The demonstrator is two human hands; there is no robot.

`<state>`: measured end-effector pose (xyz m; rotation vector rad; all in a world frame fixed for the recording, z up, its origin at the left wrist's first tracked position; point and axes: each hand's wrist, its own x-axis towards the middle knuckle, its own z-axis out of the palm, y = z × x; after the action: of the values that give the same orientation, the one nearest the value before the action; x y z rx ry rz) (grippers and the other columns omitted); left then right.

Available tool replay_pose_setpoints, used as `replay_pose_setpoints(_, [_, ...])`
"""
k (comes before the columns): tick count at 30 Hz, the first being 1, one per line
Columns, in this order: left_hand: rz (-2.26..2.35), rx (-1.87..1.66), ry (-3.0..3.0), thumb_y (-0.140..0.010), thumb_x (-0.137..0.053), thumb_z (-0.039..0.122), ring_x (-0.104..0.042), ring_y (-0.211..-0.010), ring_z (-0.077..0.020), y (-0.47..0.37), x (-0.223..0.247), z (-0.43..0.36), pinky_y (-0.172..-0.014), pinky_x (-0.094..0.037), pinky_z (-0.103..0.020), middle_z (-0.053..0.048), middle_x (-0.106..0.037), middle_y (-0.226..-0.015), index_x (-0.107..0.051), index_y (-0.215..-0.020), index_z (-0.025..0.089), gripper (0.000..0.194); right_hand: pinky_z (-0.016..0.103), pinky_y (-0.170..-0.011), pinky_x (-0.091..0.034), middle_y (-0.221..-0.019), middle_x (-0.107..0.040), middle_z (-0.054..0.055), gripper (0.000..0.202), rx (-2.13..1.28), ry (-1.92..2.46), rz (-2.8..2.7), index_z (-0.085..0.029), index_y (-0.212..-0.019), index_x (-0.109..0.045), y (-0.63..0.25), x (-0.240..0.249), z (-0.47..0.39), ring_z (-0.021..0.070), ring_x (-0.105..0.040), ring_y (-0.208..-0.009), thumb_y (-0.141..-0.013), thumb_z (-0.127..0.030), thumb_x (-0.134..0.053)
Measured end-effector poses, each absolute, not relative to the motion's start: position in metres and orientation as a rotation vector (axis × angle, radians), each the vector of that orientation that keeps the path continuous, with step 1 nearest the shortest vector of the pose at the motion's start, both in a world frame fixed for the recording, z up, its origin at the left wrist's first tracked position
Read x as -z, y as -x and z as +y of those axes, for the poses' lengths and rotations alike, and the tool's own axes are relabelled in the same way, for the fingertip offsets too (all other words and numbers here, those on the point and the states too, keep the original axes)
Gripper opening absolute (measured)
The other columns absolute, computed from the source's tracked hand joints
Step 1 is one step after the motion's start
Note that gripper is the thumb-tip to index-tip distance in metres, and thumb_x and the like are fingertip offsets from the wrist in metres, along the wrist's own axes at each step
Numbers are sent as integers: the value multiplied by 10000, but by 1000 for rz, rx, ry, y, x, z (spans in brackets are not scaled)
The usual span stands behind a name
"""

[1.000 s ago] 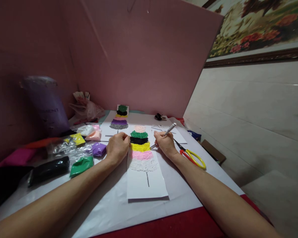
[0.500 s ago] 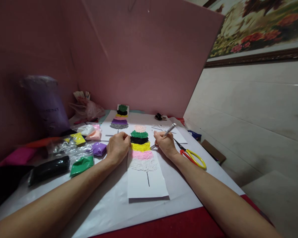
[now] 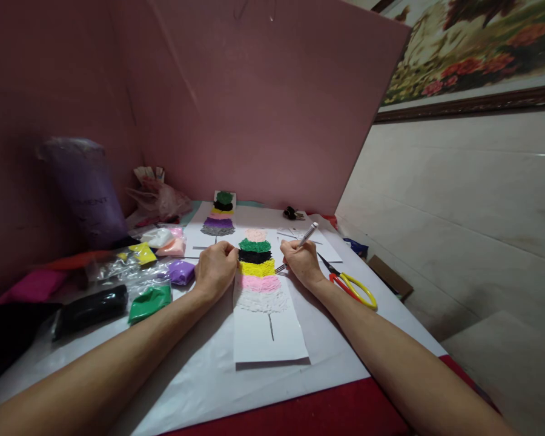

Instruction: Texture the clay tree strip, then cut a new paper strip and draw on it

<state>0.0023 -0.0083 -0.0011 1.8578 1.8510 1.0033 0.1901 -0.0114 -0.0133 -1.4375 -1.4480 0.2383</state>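
Observation:
A white card (image 3: pixel 270 348) lies in front of me with textured clay bands: pale peach, green, black, a yellow band (image 3: pixel 257 268), pink and white, above a drawn dark stem. My right hand (image 3: pixel 301 261) is closed round a small fork (image 3: pixel 309 234) with a patterned handle. Its prongs touch the right end of the yellow band. At the card's left edge, my left hand (image 3: pixel 217 270) is closed with its fingertips against the edge. Scissors (image 3: pixel 354 289) with red and yellow handles lie beside my right wrist.
To the left lie packets of clay, among them green (image 3: pixel 149 303), black (image 3: pixel 91 312) and purple (image 3: pixel 180 272). A similar banded picture (image 3: pixel 218 223) lies behind. Keys (image 3: pixel 293 213) rest at the back. A pink panel (image 3: pixel 254 109) closes off the far side.
The fork's handle has tipped slightly down and to the left, its prongs staying at the yellow band's right end. My left hand and the card look almost unmoved.

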Motion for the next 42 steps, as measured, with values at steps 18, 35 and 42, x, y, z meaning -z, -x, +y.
replay_pose_setpoints(18, [1853,-1008,-1858,-806,-502,291,-668,-833,-223,-2,1,-8,-758,-459,-291,-54,-748,-777,-701,-755,226,215,239,-418,-354,-331,-442,-22,456,-362,1328,-1401,-209,-352,-435,-188,15,-14,110,-431,-331,-780,-351,-501])
replay_pose_setpoints(35, [1846,-1018,-1865,-806,-488,286,-666,-816,-216,-2,2,-8,-743,-457,-292,-54,-744,-785,-693,-750,223,222,215,-378,-349,-312,-438,-28,416,-400,1422,-1382,-203,-345,-455,-187,16,-10,102,-431,-298,-746,-300,-507])
replay_pose_setpoints(42, [1841,-1007,-1868,-806,-488,280,-665,-814,-216,-2,1,-9,-743,-453,-291,-55,-741,-779,-688,-734,222,220,203,-341,-349,-314,-445,-29,320,-459,1469,-1311,-195,-354,-477,-189,15,-7,102,-436,-281,-670,-241,-490])
